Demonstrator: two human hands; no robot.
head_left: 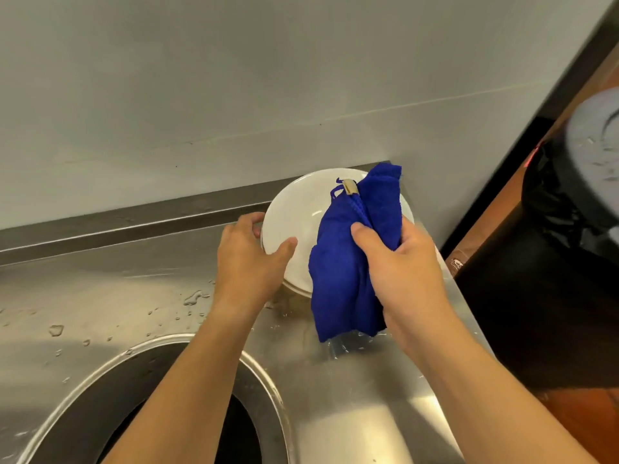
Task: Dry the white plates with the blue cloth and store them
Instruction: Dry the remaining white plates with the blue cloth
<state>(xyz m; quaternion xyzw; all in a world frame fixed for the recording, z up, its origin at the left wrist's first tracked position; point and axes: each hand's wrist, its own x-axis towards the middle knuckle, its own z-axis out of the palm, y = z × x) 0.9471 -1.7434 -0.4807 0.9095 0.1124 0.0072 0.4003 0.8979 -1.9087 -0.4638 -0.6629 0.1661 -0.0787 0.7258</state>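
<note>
- Head view: left hand (249, 254) grips the top white plate (298, 216) by its rim
- Right hand (398, 262) squeezes the blue cloth (341, 262), drying it
- Next, I think: wipe all over, then store

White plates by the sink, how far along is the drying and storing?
Done: nothing looks stored; the stacked round white plates sit on the wet steel counter. In hand: the left hand has a grip on the top plate's rim, and the right hand holds the bunched blue cloth against that plate. Left: finishing this plate, drying the ones beneath, then storing all.
</note>
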